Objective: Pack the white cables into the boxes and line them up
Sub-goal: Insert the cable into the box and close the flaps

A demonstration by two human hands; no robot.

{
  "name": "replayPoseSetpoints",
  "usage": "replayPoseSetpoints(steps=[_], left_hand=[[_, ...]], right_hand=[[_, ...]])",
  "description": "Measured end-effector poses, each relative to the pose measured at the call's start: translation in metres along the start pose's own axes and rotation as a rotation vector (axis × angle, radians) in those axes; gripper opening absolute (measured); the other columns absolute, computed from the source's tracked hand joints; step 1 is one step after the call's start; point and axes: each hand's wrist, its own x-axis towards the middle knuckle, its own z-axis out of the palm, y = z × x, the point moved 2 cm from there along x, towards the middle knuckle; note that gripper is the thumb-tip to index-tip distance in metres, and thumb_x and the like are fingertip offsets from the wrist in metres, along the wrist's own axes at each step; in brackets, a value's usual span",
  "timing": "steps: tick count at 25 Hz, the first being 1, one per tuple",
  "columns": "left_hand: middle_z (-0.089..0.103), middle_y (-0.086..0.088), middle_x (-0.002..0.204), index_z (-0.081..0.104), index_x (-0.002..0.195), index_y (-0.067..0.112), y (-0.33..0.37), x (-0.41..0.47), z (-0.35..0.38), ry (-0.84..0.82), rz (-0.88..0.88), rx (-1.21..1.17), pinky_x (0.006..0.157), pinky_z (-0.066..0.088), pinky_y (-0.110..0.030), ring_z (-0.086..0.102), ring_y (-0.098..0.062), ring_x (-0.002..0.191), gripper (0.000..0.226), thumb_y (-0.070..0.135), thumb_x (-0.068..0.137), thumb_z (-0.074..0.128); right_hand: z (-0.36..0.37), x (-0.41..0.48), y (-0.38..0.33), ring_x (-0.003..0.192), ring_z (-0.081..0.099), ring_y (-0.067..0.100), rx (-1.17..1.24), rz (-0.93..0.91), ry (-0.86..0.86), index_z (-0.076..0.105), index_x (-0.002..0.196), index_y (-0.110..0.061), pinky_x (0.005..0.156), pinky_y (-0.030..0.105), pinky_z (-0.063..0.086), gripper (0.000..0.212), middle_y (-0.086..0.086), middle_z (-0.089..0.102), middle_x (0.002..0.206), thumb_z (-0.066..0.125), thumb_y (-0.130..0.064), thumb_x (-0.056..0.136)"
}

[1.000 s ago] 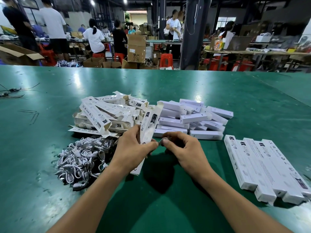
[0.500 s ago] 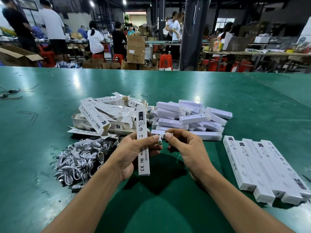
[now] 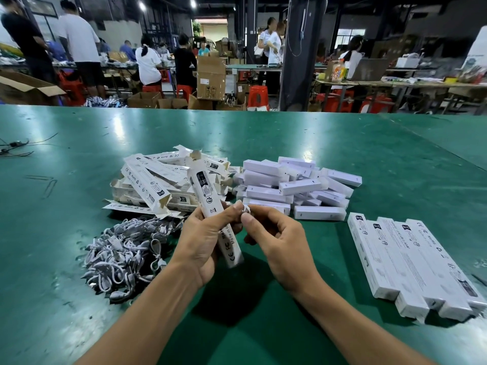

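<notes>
The long white box [image 3: 208, 196] tilts nearly upright above the green table [image 3: 369, 159], flap end pointing up and away, gripped round its lower half by the left hand [image 3: 201, 243], while the right hand [image 3: 279, 248] pinches a white cable [image 3: 245, 208] just beside it.

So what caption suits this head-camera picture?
Left hand grips a long white printed carton while the right hand pinches a small white cable over a green table.

White boxes [image 3: 413, 267] with black print and white cables [image 3: 123, 256] lie on a green table [image 3: 342, 143].
</notes>
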Motion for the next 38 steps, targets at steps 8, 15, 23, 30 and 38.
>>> replayPoseSetpoints(steps=[8,15,23,30,38], left_hand=[[0.065,0.000,0.071,0.067,0.087,0.012,0.001,0.000,-0.002,-0.129,-0.010,0.134,0.057,0.050,-0.024,0.058,-0.011,0.061,0.033,0.029,0.065,0.084],[0.071,0.009,0.084,0.057,0.107,0.028,0.002,-0.003,-0.002,-0.043,0.429,0.810,0.068,0.053,-0.024,0.065,-0.005,0.073,0.035,0.054,0.085,0.068],[0.068,0.006,0.098,0.063,0.114,0.016,-0.005,-0.007,-0.006,-0.033,0.854,1.291,0.065,0.057,-0.037,0.063,-0.015,0.074,0.031,0.040,0.094,0.063],[0.068,0.006,0.102,0.065,0.118,0.016,-0.001,-0.011,-0.002,-0.061,0.974,1.403,0.064,0.057,-0.034,0.067,-0.018,0.081,0.033,0.027,0.088,0.074],[0.070,0.003,0.103,0.068,0.119,0.013,-0.003,-0.012,-0.002,-0.030,0.956,1.399,0.067,0.058,-0.036,0.068,-0.020,0.085,0.036,0.024,0.086,0.077]], right_hand=[[-0.003,0.007,0.002,0.072,0.064,0.013,0.172,0.115,-0.091,0.080,0.101,-0.024,0.074,0.026,0.056,0.023,-0.001,0.073,0.081,0.072,-0.040,0.086],[-0.015,0.018,0.004,0.060,0.054,0.010,0.209,0.145,0.110,0.080,0.087,-0.028,0.063,0.022,0.049,0.011,-0.003,0.065,0.071,0.069,-0.029,0.086],[-0.034,0.024,0.000,0.058,0.044,0.006,0.133,0.059,0.324,0.070,0.092,-0.021,0.055,0.016,0.039,0.015,-0.010,0.053,0.063,0.058,-0.018,0.101],[-0.037,0.024,0.005,0.067,0.058,0.002,-0.065,0.149,0.266,0.079,0.087,-0.024,0.063,0.010,0.044,0.013,-0.012,0.074,0.080,0.067,-0.020,0.092],[-0.034,0.021,0.001,0.078,0.063,0.002,-0.106,0.084,0.268,0.075,0.095,-0.032,0.070,0.009,0.048,0.012,-0.009,0.071,0.095,0.074,-0.021,0.090]])
